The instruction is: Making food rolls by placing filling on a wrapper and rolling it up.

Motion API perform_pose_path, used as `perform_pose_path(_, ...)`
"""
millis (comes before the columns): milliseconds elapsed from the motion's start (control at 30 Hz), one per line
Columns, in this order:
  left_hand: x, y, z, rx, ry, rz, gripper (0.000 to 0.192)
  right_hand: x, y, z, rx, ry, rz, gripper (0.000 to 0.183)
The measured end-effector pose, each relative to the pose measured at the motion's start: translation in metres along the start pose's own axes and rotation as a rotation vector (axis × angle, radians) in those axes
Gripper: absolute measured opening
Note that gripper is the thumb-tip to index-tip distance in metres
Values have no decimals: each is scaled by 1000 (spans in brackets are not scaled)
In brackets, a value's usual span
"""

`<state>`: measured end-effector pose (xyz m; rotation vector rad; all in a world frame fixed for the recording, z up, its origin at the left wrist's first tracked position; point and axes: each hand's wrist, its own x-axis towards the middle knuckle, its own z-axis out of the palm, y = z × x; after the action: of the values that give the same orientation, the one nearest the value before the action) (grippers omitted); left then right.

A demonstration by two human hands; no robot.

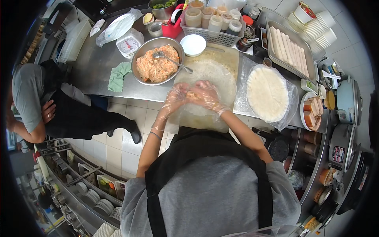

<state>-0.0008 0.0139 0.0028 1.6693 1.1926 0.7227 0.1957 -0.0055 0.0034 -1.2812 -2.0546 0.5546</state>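
Both of my hands wear clear plastic gloves and meet over a thin round wrapper sheet [220,74] on a yellowish cutting board [231,56]. Between them shows a small portion of orange-flecked minced filling [192,95]. My left hand [177,96] curls around its left end. From the right, my right hand [206,92] cups it with bent fingers, covering much of it. A steel bowl [139,74] of the same-looking filling [155,66] stands beyond my left hand. A metal spoon [174,61] rests in it, its handle over the rim.
Right of the board, a stack of round pale wrappers [267,93] lies on plastic. Farther back are a tray of white rolls [285,50], a sauce-bottle basket [211,32], a white bowl [193,45] and a scale [129,44]. A green cloth [119,77] and another person [68,109] are left.
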Motion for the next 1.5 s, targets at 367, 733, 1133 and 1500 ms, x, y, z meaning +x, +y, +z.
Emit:
perform_pose_path(367,2,1,5,251,-45,163,48,2,17,-6,-61,-187,72,36)
perform_pose_path(733,-6,16,3,-25,-73,20,29,-14,42,-24,-127,-150,-67,46)
perform_pose_path(1133,0,-11,3,-90,-11,103,29,-1,33,4,282,-46,173,32)
perform_pose_path(1500,5,-19,-7,-48,-95,-30,22,12,-5,-3,-260,-252,89,36)
